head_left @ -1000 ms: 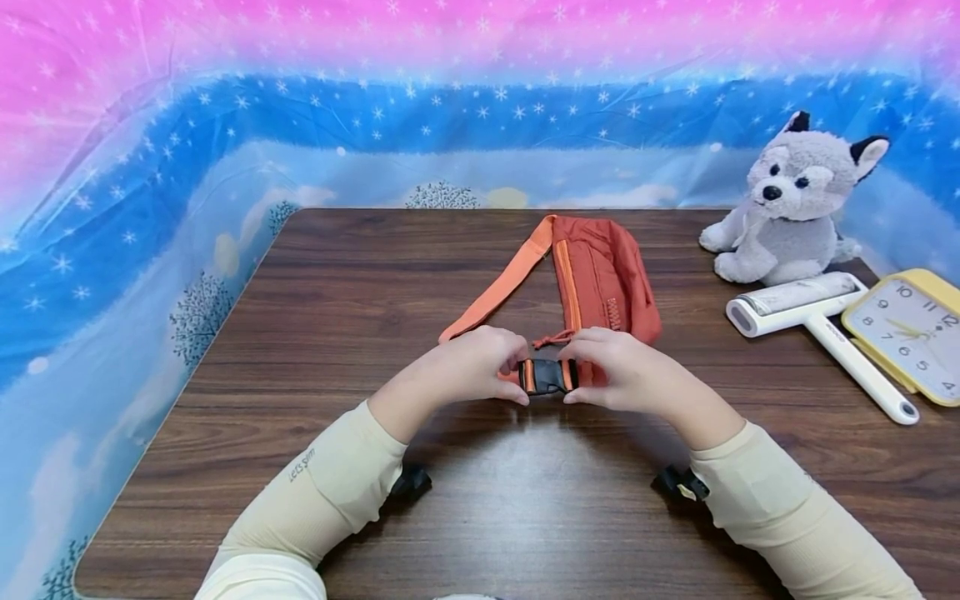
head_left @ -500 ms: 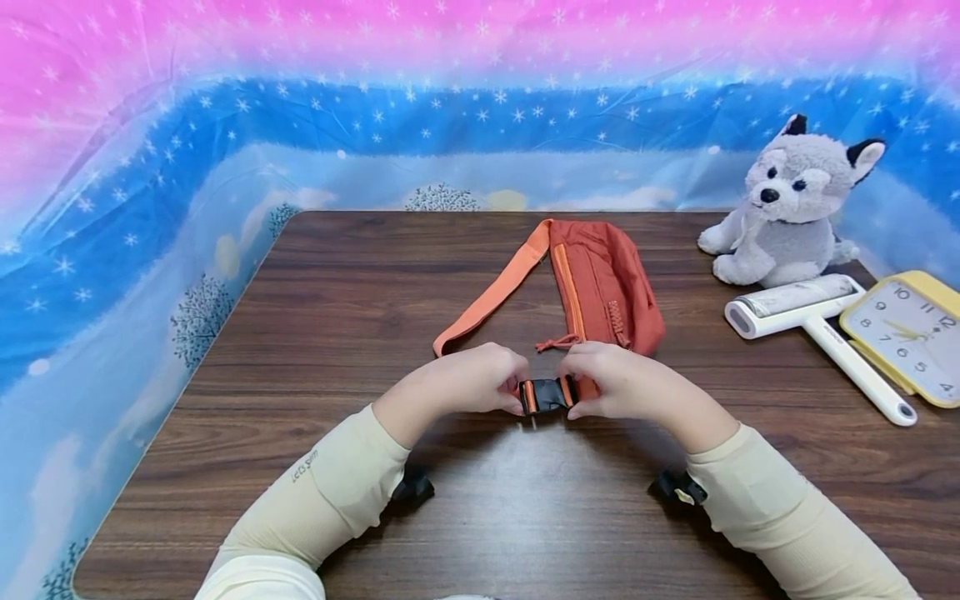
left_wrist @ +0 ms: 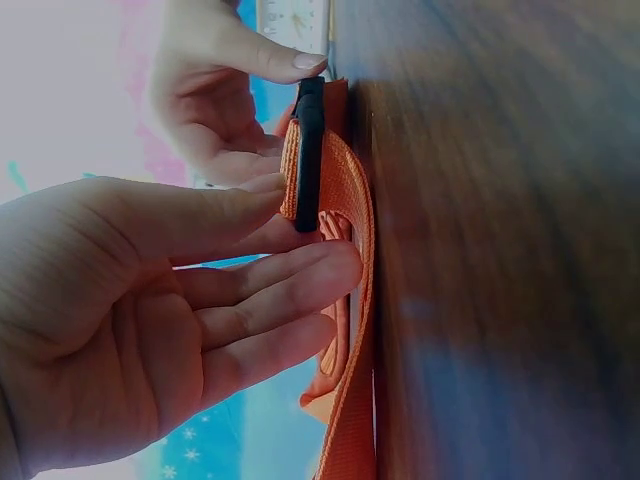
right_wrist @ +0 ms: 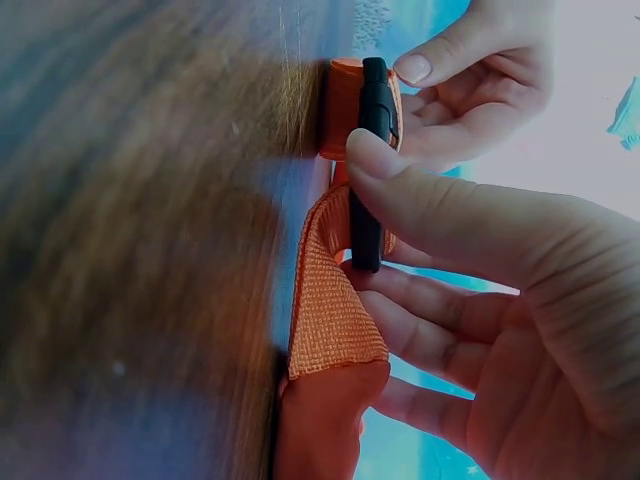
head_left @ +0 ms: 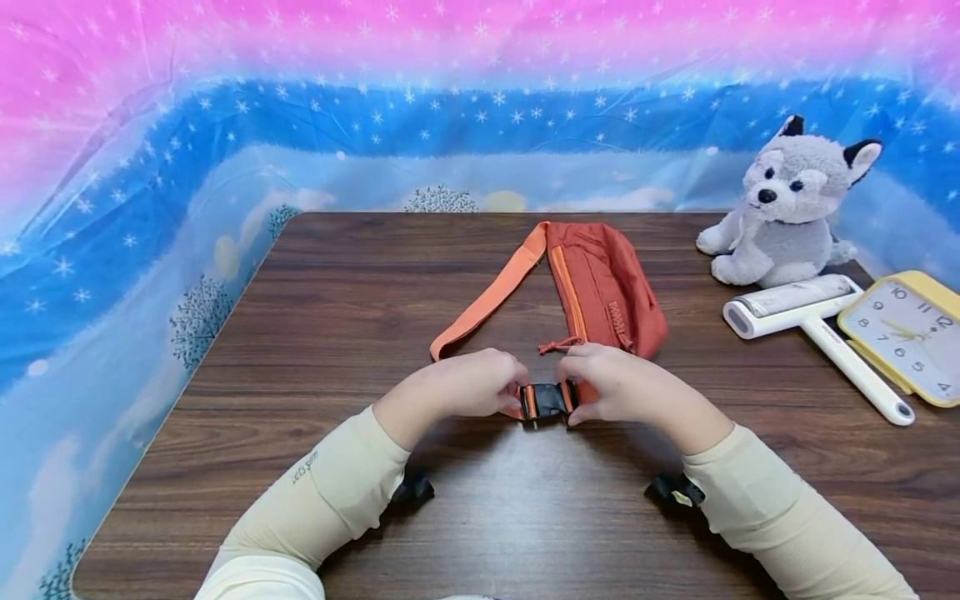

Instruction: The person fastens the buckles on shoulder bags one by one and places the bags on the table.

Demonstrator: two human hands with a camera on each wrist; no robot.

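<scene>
A rust-red waist bag lies on the dark wooden table, its orange strap looping out to the left. The black side-release buckle on that strap is joined, just in front of the bag. My left hand pinches the buckle's left end, thumb against the webbing in the left wrist view, its other fingers loosely bent. At the right end my right hand pinches the buckle between thumb and fingers. In the right wrist view the webbing bends from the buckle down to the bag fabric.
A grey plush husky sits at the table's back right. In front of it lies a white lint roller, its head near a yellow square clock. A snowflake-patterned cloth hangs behind the table.
Both hands have drawn the buckle a little toward the person, and the bag's near end has come slightly forward with it. The buckle stays joined throughout.
</scene>
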